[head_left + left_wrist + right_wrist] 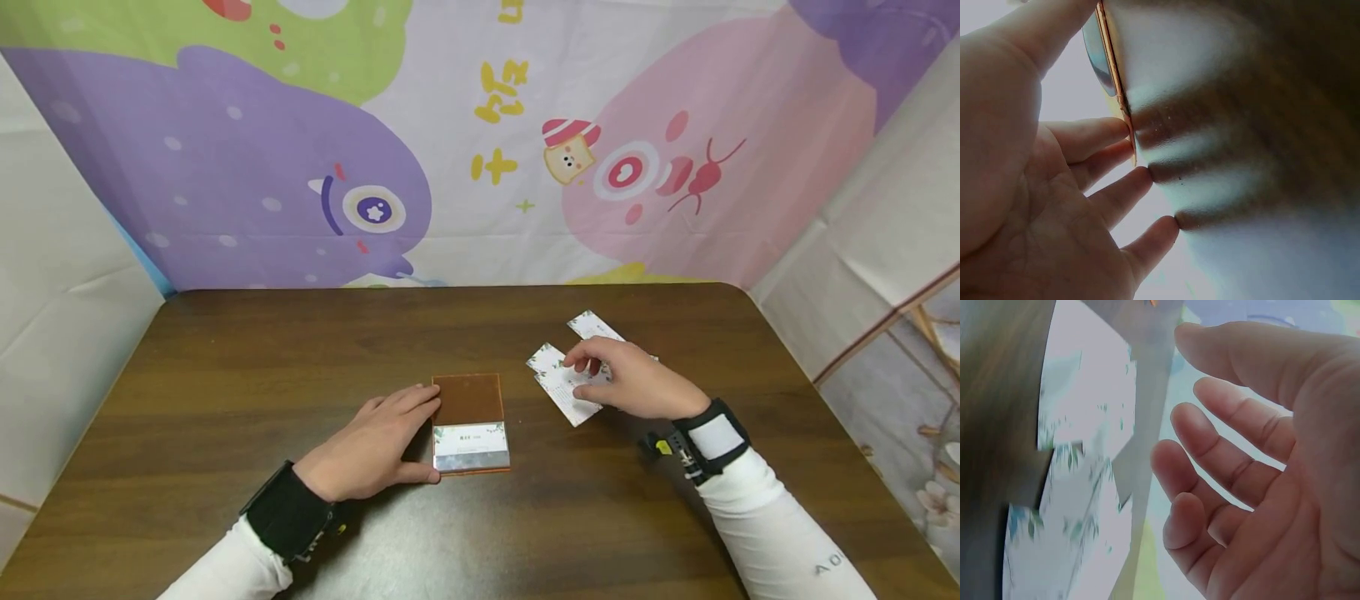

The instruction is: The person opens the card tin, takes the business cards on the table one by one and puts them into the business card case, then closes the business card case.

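A brown card holder (468, 398) lies unfolded on the table, a white card (471, 438) with a leafy print in its lower pocket. My left hand (375, 446) rests along the holder's left side, fingertips at the upper edge and thumb at the lower corner. In the left wrist view its fingers (1116, 194) are spread, touching the holder's edge and the tabletop. Over several loose white cards (562, 392) hovers my right hand (637, 379), fingers loosely bent. The right wrist view shows nothing between those fingers (1229, 447), with the overlapping printed cards (1085, 394) beside them.
The dark wooden table (300, 333) runs back to a cartoon-printed cloth (480, 233). Pale cloth panels hang at the left (67, 275) and right (862, 250) sides. Another card (592, 323) lies behind the right hand, partly hidden by it.
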### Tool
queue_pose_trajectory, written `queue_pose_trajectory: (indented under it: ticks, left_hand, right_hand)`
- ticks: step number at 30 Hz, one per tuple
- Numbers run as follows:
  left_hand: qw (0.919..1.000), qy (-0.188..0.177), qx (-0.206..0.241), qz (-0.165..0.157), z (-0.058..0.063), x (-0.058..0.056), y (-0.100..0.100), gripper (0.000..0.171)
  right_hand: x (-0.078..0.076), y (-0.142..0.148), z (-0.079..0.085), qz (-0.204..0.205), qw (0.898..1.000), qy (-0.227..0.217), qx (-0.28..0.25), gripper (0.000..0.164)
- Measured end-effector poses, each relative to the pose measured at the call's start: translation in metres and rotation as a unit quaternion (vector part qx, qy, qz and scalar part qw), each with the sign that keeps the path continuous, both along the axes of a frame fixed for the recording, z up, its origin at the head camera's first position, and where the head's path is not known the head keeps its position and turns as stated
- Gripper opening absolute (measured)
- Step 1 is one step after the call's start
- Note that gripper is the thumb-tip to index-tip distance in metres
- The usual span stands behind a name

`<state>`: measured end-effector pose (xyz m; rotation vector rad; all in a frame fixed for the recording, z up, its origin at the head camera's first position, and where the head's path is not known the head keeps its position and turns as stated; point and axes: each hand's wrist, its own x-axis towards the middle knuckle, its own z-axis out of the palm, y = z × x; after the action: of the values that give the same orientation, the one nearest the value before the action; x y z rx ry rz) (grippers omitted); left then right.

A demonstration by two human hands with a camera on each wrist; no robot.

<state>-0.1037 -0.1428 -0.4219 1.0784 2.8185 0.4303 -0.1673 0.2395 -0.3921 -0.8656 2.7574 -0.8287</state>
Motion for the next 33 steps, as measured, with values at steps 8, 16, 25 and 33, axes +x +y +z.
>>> queue_pose_trajectory:
  ticks: [8,16,25,33]
  left_hand:
    - [1.0000,-0.001,-0.005,0.001,-0.001,-0.001,0.000,0.092]
    - [0.9999,-0.012,-0.002,0.000,0.000,-0.001,0.000,0.092]
    - [0.9999,-0.014,-0.002,0.002,0.001,0.000,0.001,0.092]
    - [1.0000,-0.008,0.003,0.001,0.001,0.000,0.001,0.092]
  right_hand:
    - [-0.006,0.020,-0.002,-0.024,0.999,0.015,0.022,0.044]
    - [-0.012,0.039,-0.005,-0.053,0.997,0.020,0.043,0.049]
    - [-0.020,0.060,-0.012,-0.080,0.995,0.018,0.059,0.053]
    - [-0.022,0.078,-0.017,-0.100,0.991,0.014,0.089,0.057]
